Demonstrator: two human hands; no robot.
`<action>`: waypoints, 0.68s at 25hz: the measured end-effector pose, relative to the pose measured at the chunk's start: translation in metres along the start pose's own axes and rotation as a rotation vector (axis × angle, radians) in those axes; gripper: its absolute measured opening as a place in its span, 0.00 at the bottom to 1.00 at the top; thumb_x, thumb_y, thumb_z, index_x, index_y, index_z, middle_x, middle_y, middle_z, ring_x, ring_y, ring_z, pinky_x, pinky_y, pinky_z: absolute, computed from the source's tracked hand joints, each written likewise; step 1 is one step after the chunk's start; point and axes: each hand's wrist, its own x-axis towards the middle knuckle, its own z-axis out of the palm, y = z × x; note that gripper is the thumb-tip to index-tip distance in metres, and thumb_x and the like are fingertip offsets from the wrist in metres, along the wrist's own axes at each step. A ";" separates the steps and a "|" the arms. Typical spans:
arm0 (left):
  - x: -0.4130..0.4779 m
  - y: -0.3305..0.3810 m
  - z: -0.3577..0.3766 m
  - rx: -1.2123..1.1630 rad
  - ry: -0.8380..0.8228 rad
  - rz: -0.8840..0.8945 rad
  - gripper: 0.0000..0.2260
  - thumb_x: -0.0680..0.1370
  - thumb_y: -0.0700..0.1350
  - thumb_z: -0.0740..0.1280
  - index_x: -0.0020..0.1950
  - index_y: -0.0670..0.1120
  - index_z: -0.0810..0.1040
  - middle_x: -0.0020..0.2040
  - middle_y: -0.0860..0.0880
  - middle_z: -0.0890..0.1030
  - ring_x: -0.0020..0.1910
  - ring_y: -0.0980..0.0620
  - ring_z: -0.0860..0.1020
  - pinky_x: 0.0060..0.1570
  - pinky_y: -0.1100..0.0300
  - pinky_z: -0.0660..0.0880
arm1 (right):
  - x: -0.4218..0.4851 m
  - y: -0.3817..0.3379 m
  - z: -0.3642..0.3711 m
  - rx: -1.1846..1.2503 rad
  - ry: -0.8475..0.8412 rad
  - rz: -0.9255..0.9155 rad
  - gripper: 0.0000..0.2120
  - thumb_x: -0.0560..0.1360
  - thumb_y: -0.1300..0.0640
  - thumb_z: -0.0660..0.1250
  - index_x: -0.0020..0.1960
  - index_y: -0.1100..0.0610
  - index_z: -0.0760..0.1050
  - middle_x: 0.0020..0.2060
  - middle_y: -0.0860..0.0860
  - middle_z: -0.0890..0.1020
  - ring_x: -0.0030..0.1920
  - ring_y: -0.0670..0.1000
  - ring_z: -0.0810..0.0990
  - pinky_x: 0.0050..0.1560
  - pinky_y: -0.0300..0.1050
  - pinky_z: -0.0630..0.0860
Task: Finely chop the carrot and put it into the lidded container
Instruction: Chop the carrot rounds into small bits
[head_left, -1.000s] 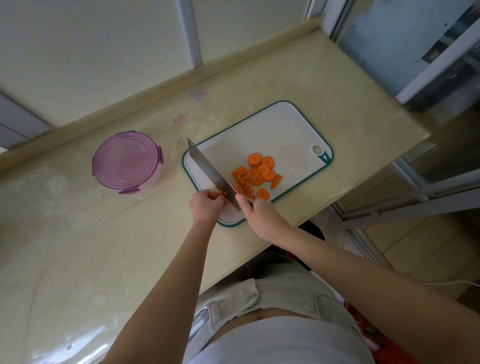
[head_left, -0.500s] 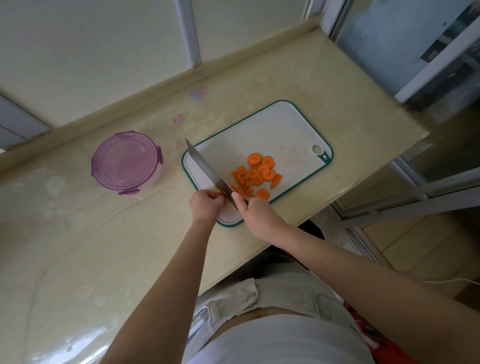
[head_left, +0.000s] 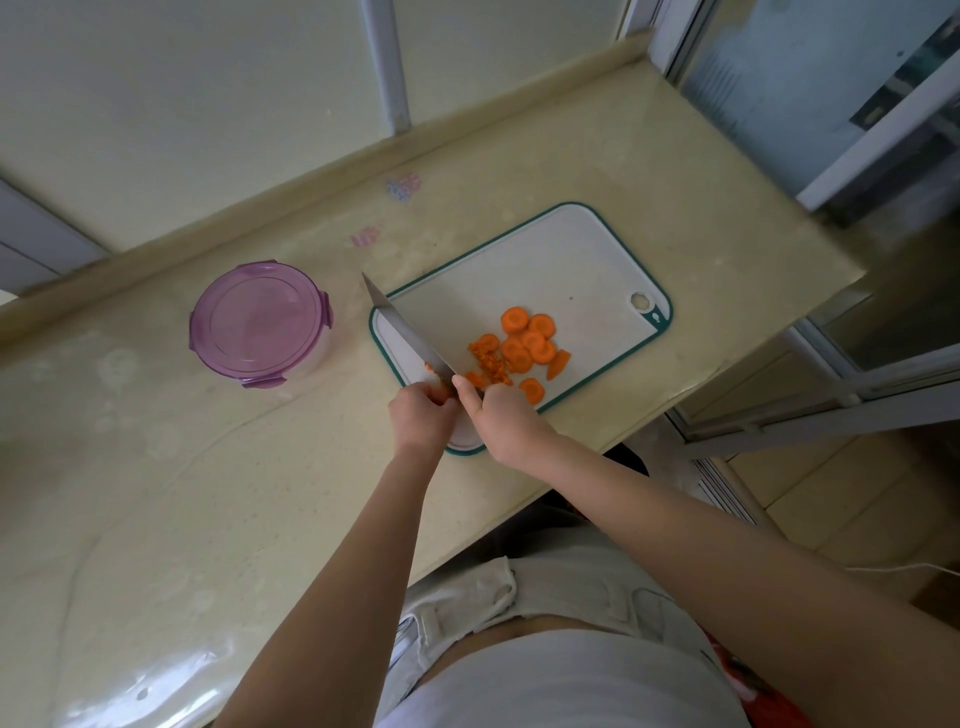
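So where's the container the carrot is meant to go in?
The lidded container, purple lid shut, sits on the counter in the head view, just left of the cutting board and the knife tip.

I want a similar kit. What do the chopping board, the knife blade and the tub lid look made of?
Chopping board: probably plastic, matt white with a teal rim. Knife blade: metal, likely steel, by its grey sheen. Lid: see-through purple plastic with snap clips.

Bare counter (head_left: 260, 467) lies open between the closed container (head_left: 258, 325) and cutting board (head_left: 561, 270).
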 end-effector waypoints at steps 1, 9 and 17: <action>0.000 -0.001 0.000 0.003 0.004 0.010 0.11 0.73 0.41 0.67 0.31 0.41 0.75 0.28 0.48 0.73 0.31 0.51 0.70 0.25 0.69 0.62 | 0.003 0.000 0.003 0.006 0.005 0.005 0.18 0.83 0.48 0.48 0.34 0.47 0.59 0.32 0.46 0.68 0.32 0.43 0.66 0.42 0.45 0.66; -0.001 -0.025 -0.013 0.091 0.146 0.207 0.07 0.73 0.35 0.64 0.50 0.39 0.77 0.47 0.43 0.75 0.44 0.49 0.73 0.42 0.67 0.65 | 0.009 0.003 0.007 -0.049 0.018 0.064 0.21 0.82 0.45 0.48 0.32 0.49 0.59 0.31 0.53 0.71 0.38 0.55 0.73 0.41 0.50 0.72; 0.001 -0.033 -0.013 0.430 0.179 0.376 0.12 0.75 0.40 0.64 0.58 0.43 0.79 0.53 0.44 0.75 0.54 0.43 0.71 0.53 0.54 0.66 | 0.009 0.005 0.004 0.031 0.025 0.130 0.21 0.83 0.48 0.48 0.31 0.48 0.56 0.27 0.54 0.69 0.29 0.53 0.69 0.33 0.48 0.68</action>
